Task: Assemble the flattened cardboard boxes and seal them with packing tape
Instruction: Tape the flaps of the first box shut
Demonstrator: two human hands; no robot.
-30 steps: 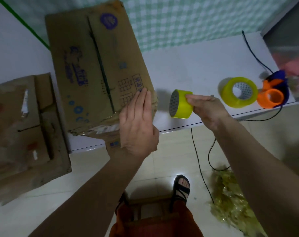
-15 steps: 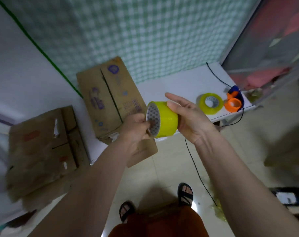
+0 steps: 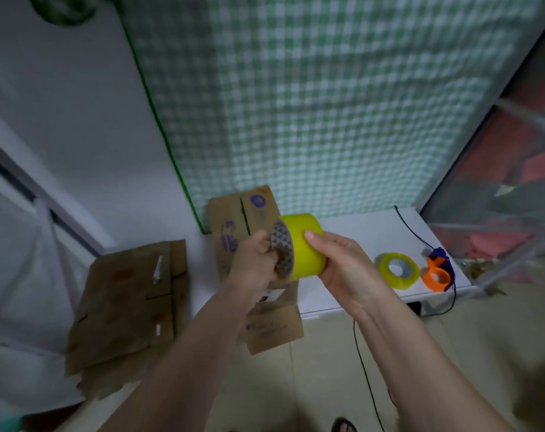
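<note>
Holding the tape roll (image 3: pixel 302 244) mid-air above the box (image 3: pixel 243 219) at 12 o'clock: right hand (image 3: pixel 339 269) fingers wrapped on it, left hand (image 3: pixel 258 260) fingers pinching its rim. Risk: tape end tearing or resticking.

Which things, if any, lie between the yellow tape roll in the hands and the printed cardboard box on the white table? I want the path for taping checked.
Nothing visible does. The yellow tape roll, held by the right hand and left hand, hangs directly before the printed cardboard box on the white table.
</note>
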